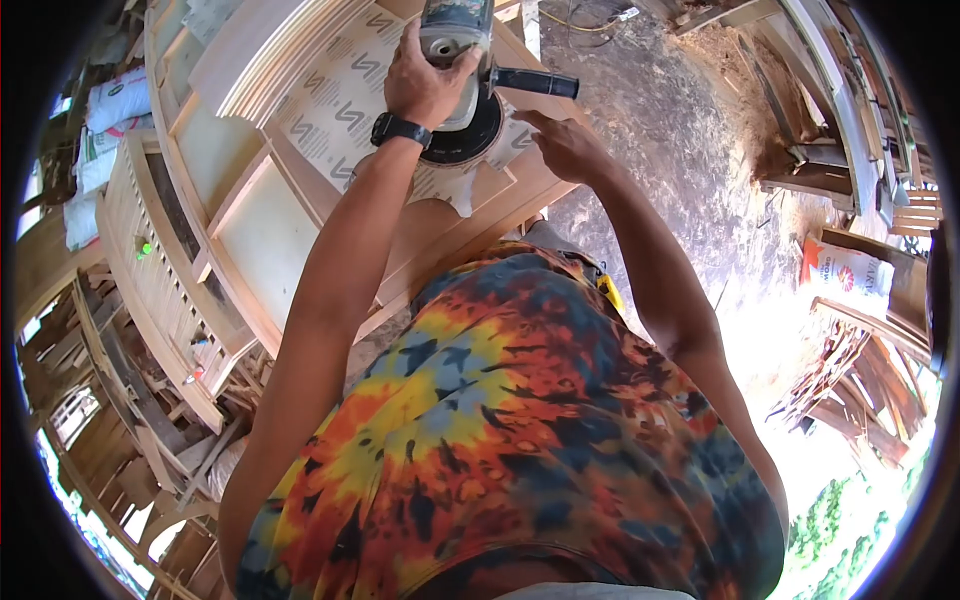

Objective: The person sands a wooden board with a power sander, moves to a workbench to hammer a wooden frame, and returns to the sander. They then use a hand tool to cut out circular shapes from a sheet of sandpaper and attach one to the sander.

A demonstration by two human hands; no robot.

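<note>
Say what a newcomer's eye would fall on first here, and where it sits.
Probably the swirled, multicoloured shirt, filling the lower middle. Next, the power tool with its dark round disc at top centre, the left hand on its body and the right hand near the disc's right side. The stacked wooden strips at upper left may draw a glance.

Left hand (pixel 428 88) on the grinder (pixel 470 106) over the sheet (pixel 338 82).
Stacked strips (pixel 270 62) left of the grinder, right hand (pixel 572 148) beside its disc (pixel 470 145); over there, sacks (pixel 118 102) sit far left, another sack (pixel 848 276) far right.
</note>
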